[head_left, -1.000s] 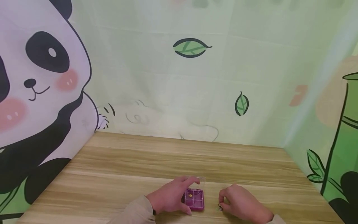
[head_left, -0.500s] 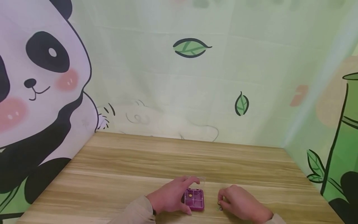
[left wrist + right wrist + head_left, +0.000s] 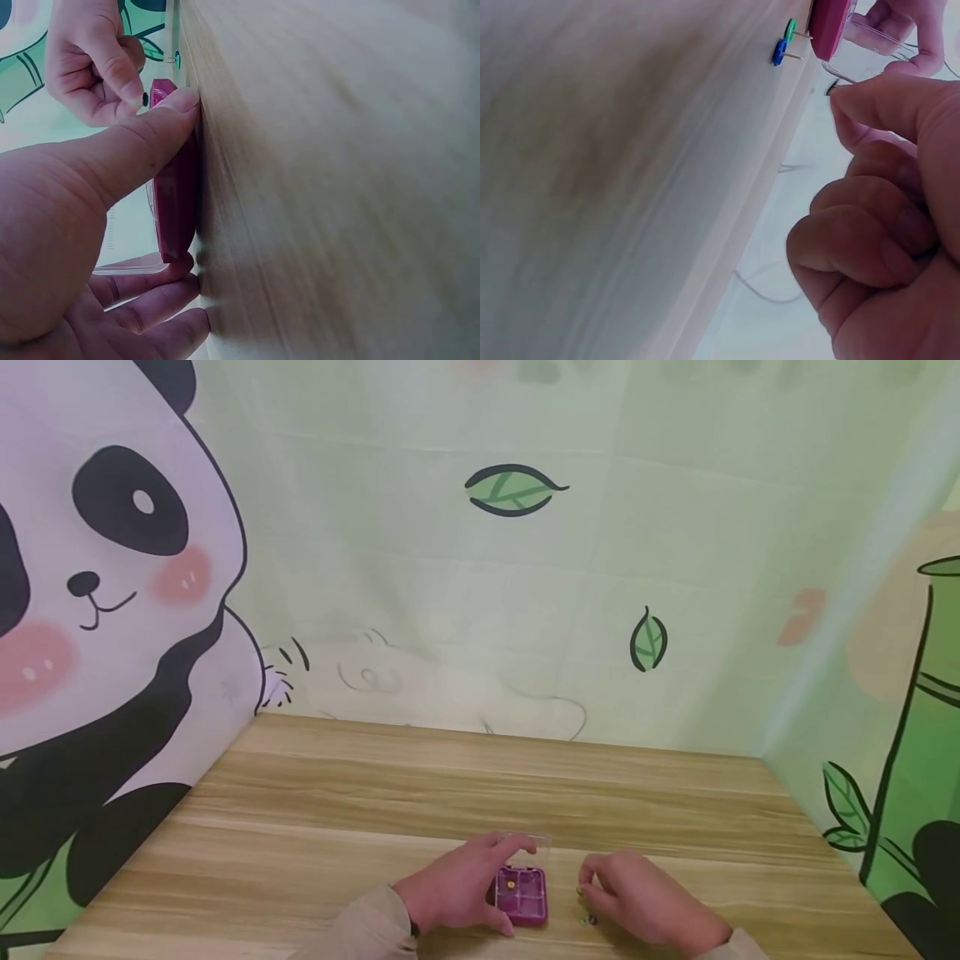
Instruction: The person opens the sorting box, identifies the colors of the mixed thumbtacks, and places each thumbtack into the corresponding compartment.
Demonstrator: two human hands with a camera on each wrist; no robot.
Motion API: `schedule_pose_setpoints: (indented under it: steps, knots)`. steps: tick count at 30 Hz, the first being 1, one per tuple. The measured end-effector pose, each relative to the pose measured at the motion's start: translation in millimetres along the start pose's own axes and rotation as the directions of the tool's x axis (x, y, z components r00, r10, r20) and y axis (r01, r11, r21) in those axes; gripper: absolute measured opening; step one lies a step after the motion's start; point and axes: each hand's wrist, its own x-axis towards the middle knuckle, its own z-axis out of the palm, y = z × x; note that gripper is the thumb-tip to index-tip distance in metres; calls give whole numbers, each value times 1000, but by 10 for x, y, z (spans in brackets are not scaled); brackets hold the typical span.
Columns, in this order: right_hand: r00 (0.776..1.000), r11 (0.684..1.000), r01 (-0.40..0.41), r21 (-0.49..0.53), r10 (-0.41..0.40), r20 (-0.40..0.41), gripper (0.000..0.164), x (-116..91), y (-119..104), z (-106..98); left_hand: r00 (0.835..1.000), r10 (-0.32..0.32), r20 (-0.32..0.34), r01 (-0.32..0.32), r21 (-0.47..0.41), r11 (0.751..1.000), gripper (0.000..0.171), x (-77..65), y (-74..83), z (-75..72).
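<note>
A small magenta pill box [image 3: 533, 907] with square compartments stands on the table, its clear lid [image 3: 543, 843] raised at the back. My left hand [image 3: 459, 882] holds it from the left, thumb at the near side and fingers behind by the lid. One small yellow piece [image 3: 511, 884] lies in the far left compartment. Right of the box, my right hand [image 3: 636, 893] pinches a thumbtack [image 3: 831, 88], mostly hidden and dark in the right wrist view, between thumb and forefinger. Below those fingertips a green thumbtack [image 3: 790, 30] and a blue thumbtack [image 3: 779, 52] lie on the table, pins up.
The wood-grain table [image 3: 375, 777] runs back to a cloth backdrop [image 3: 420, 568] printed with a panda and leaves. Printed cloth also flanks the table on the left and right.
My right hand has lifted the thumbtack off the table and shifted slightly left, away from the other two. The left hand and the pill box have stayed in place.
</note>
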Motion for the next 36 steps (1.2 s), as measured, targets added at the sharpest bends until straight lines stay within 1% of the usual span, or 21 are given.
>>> schedule_pose_setpoints:
  steps: [3, 8, 10, 12, 14, 18, 21, 23, 26, 28, 30, 33, 36]
  knots:
    - [1000, 999, -6, 46, 6, -14, 8, 6, -15, -5, 1000, 8, -1, -8, 6, 1000, 92, 1, -1, -1]
    - [998, 989, -44, 142, 49, -35, 14, 20, -54, -12, 1000, 9, 3, -9, 0, 1000, 91, 4, -1, -2]
    - [997, 985, -42, 166, 51, -51, 16, 22, -71, -8, 1000, 10, 4, -10, 0, 1000, 91, 9, -2, 3]
    - [997, 982, -15, 188, 29, -72, 16, 26, -87, 0, 1000, 10, 7, -10, 0, 1000, 92, 13, -1, 5]
    - [995, 975, 28, 219, -7, -96, 17, 39, -104, 10, 1000, 9, 9, -9, 3, 1000, 92, 19, -4, 12]
    - [988, 950, 105, 295, -67, -136, 19, 73, -150, 35, 1000, 13, 8, -13, 5, 1000, 93, 18, -10, 12]
    - [985, 926, 129, 355, -79, -152, 19, 85, -188, 50, 1000, 15, 4, -16, 11, 1000, 93, 15, -12, 8]
    - [987, 909, 124, 399, -70, -147, 19, 87, -210, 53, 1000, 17, 1, -17, 14, 1000, 93, 16, -10, 7]
    - [994, 868, 76, 491, -30, -101, 22, 89, -248, 41, 1000, 20, -3, -20, 16, 1000, 92, 17, -8, 7]
    - [999, 824, 25, 566, 5, -51, 25, 91, -273, 27, 1000, 23, -4, -23, 15, 1000, 92, 19, -8, 9]
    - [1000, 773, -9, 634, 18, -7, 28, 96, -298, 6, 1000, 27, -4, -27, 13, 1000, 91, 17, -6, 8]
    - [1000, 709, -25, 705, 8, 28, 28, 110, -327, -20, 1000, 26, 0, -26, 11, 1000, 91, 13, 4, 0]
    - [998, 633, 21, 774, -64, 26, 25, 128, -345, -25, 1000, 21, 5, -21, 12, 1000, 92, 10, 11, -8]
